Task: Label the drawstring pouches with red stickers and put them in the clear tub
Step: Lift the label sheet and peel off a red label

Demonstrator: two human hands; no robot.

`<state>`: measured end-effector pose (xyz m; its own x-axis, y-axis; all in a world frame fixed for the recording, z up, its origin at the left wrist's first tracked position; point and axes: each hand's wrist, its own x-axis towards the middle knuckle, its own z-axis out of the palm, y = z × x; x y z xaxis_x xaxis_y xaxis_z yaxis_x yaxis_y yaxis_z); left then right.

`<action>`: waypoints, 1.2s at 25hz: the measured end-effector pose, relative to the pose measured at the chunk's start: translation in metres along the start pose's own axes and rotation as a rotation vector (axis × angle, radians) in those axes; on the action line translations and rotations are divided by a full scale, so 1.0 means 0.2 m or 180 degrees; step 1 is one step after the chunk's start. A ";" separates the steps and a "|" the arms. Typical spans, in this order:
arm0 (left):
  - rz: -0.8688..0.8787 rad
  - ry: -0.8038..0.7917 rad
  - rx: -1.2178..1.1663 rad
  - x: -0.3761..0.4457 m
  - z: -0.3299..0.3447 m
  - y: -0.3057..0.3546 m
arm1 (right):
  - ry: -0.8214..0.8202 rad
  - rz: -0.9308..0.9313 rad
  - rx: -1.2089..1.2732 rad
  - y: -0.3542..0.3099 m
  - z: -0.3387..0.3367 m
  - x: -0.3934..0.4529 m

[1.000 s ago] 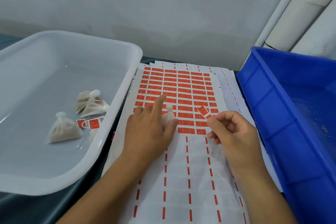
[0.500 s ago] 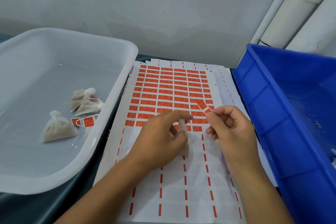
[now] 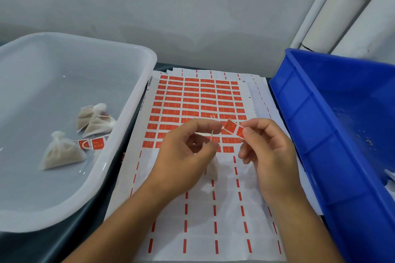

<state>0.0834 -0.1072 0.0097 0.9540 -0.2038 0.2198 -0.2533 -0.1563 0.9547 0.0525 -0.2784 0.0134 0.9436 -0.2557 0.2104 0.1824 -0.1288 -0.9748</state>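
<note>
My left hand (image 3: pixel 188 151) pinches the thin drawstring (image 3: pixel 212 134) of a small white pouch (image 3: pixel 211 170), which hangs below the fingers over the sticker sheet. My right hand (image 3: pixel 267 151) pinches a peeled red sticker (image 3: pixel 233 127) between thumb and forefinger, its free end close to the string. The sticker sheet (image 3: pixel 198 100) lies flat between the two tubs, red labels filling its far half. In the clear tub (image 3: pixel 136 100) on the left lie three labelled pouches (image 3: pixel 62 152).
A blue bin (image 3: pixel 299 117) stands along the right edge of the sheet, with a few crumbs inside. White rolled tubes (image 3: pixel 342 6) lean in the far right corner against the grey wall. A dark table surface shows between tub and sheet.
My left hand lifted the pouch off the sheet and now holds it by its string. My right hand brought the peeled sticker in toward the string.
</note>
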 end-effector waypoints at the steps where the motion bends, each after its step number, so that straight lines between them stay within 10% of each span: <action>1: -0.0021 -0.0062 -0.0033 0.00 0.00 0.00 | -0.0047 -0.0038 -0.0008 -0.01 0.00 -0.01; 30: 0.0030 -0.0266 -0.0278 -0.03 0.03 -0.01 | -0.0387 -0.0280 -0.0686 -0.01 0.04 -0.02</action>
<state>0.0771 -0.1118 0.0061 0.9341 -0.2853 0.2146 -0.2437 -0.0701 0.9673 0.0504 -0.2687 0.0135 0.9553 -0.1193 0.2704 0.2145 -0.3498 -0.9119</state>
